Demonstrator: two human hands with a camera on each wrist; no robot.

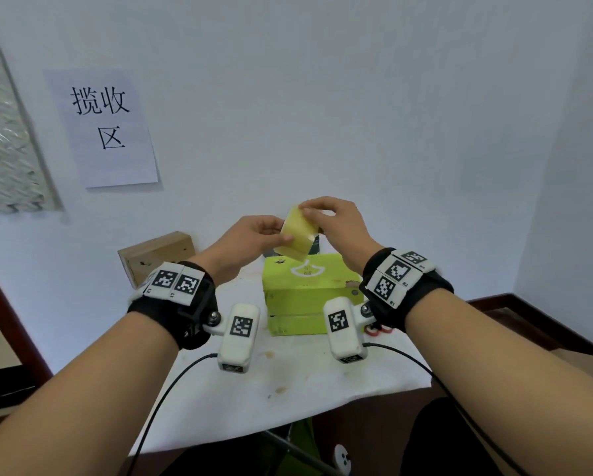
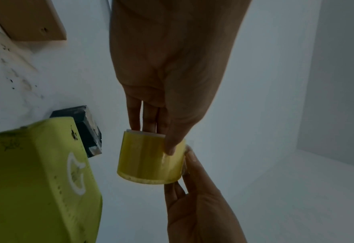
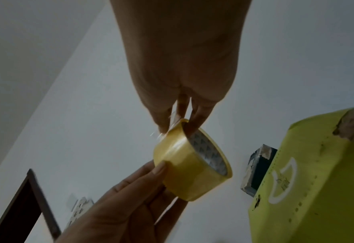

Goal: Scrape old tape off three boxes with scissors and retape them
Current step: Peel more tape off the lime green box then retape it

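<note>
Fingers [image 1: 271,231] of the left hand [image 1: 250,240] curl round the tape roll [image 1: 297,237], thumb pressed on its yellow outer face, and the roll is up in the air between both hands, above the green boxes [image 1: 305,286]. Over on the other side, the right hand [image 1: 336,223] pinches at the roll's upper rim: from the right wrist view its thumb sits outside the rim and a finger reaches into the patterned core. A thin glinting strip shows at that pinch, possibly the loose tape end, though the blur makes it hard to be sure.

Down below, two green boxes sit stacked on the white-covered counter [image 1: 288,389], the top one carrying a white emblem and a torn patch at one corner. Behind the stack, a dark box [image 2: 86,129] with scuffed edges stands against the wall. To the left, a brown cardboard box [image 1: 156,254] leans at the back of the counter. Red loops [image 1: 379,331], just visible beside the right wrist strap, lie on the counter next to the stack. On the wall hangs a paper sign [image 1: 102,127] with printed characters.
</note>
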